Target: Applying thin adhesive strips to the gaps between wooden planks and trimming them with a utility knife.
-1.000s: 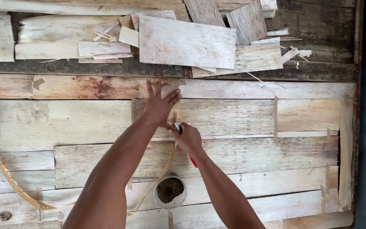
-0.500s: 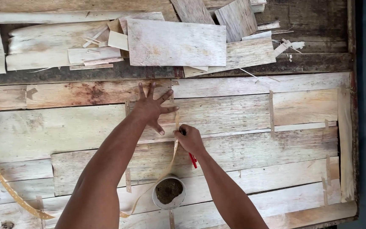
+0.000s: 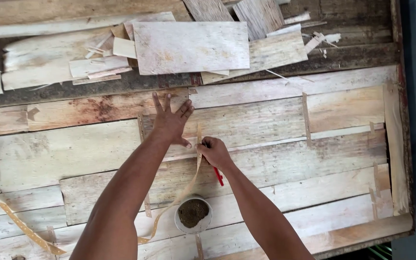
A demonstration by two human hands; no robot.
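Left hand [image 3: 172,124] spread flat on veneer sheets [image 3: 246,123] while right hand [image 3: 214,152], gripping a red tool [image 3: 218,176], pressed down tape [image 3: 199,144]; trimming likely follows.

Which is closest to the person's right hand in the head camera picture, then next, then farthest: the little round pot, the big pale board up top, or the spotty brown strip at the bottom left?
From the right hand:
1. Round pot, just below, between the arms.
2. Big pale board, above, on the scrap pile.
3. Spotty brown strip, far at lower left.
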